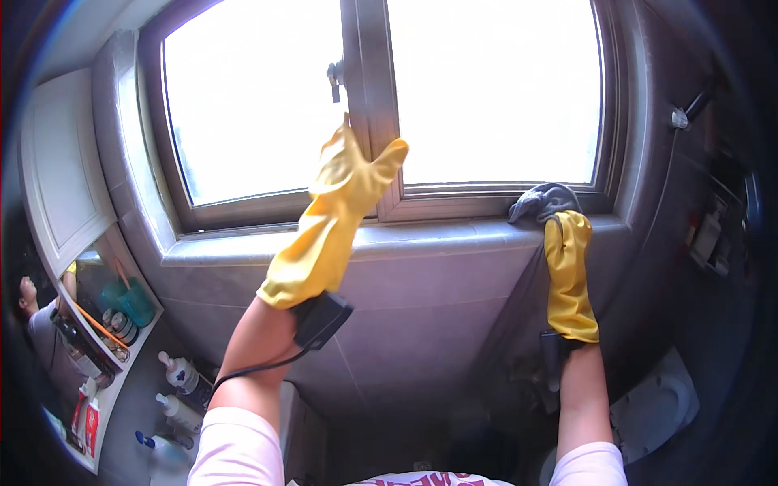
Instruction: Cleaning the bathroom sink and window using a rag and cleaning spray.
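Both my hands wear yellow rubber gloves. My left hand (350, 172) is raised in front of the window's middle frame post (374, 97), fingers pointing up and thumb spread to the right. It holds nothing, and I cannot tell whether it touches the frame. Just above its fingertips is the dark window handle (335, 79). Lower right, my right hand (570, 235) is closed on a grey cloth (545, 201), pressed at the right end of the window sill (438, 236). The cloth lies bunched against the bottom of the frame; the fingertips are partly hidden by it.
On the left, a white cabinet (65, 162) has an open shelf with bottles, a teal cup (136, 301) and tubes. Several pump bottles (185, 377) stand below it. A toilet (655, 405) is at lower right. Dark box-shaped devices are strapped at both wrists, a cable trailing from the left one (322, 320).
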The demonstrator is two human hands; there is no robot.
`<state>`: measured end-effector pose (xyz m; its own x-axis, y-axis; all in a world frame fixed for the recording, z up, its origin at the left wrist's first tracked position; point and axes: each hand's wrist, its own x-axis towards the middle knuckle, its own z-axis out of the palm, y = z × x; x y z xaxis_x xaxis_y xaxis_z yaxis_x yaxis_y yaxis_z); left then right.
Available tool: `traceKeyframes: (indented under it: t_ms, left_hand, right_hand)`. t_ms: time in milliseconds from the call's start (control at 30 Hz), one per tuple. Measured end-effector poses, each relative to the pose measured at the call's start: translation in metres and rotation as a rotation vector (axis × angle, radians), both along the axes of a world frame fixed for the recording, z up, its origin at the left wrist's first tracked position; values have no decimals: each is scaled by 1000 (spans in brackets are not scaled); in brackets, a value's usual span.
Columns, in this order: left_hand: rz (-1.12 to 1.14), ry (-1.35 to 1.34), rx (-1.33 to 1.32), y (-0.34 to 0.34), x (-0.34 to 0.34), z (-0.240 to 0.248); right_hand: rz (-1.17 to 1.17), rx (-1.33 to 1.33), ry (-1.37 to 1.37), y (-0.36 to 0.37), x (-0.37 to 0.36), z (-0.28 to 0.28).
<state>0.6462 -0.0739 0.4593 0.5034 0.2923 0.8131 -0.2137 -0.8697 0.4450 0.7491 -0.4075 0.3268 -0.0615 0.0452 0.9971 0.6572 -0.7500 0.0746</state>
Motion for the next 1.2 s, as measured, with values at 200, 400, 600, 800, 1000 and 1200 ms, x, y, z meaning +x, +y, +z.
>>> traceKeyframes:
  t_ms: [200, 400, 600, 800, 1000, 1200]
  left_hand:
    - [31, -246, -28, -27, 32, 9]
    - [178, -167, -16, -6, 34, 4]
    - [383, -429, 153, 139, 22, -17]
    - [497, -345, 187, 246, -20, -14]
    - [685, -138, 120, 277, -26, -29]
    - [594, -185, 157, 282, -41, -66]
  right_hand:
    - [106, -69, -94, -5, 1, 5]
    - [142, -74, -109, -14, 2, 9]
    - [155, -83, -113, -23, -10, 17]
    - [202, -68, -36, -12, -5, 18]
    - [220, -3, 180, -22, 10, 36]
    - [354, 312, 439, 9, -4, 124]
